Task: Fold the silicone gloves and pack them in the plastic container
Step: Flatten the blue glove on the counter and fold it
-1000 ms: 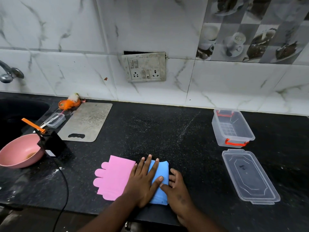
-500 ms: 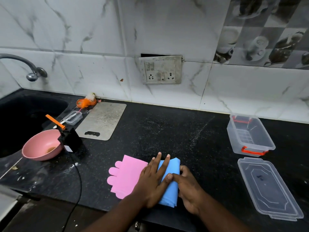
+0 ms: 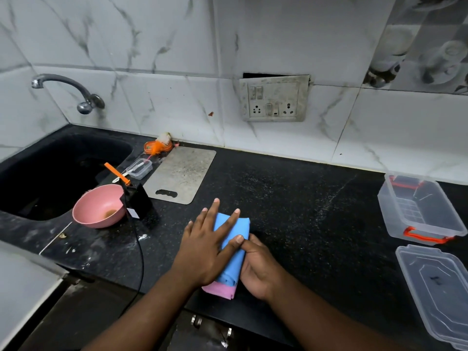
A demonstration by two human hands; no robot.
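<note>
The head camera looks down on a folded blue silicone glove (image 3: 234, 245) lying on top of a folded pink silicone glove (image 3: 220, 291), of which only a strip shows at the near end; the bundle sits on a black speckled stone countertop (image 3: 304, 211), close to its front edge. The left hand (image 3: 206, 247) lies flat on the bundle with its fingers spread and straight, pressing down rather than gripping. The right hand (image 3: 258, 266) is at the bundle's right edge, fingers curled against it and the thumb touching the left hand's fingertip; whether it has actually closed on the fabric cannot be told. Well apart to the right stands an open clear plastic container with orange clips (image 3: 420, 209), and nearer the viewer its clear plastic lid (image 3: 435, 287) lies flat. To the left are a pink bowl (image 3: 100, 206), a grey cutting board (image 3: 181, 174), and a dark sink (image 3: 50, 173) under a metal tap (image 3: 68, 89).
</note>
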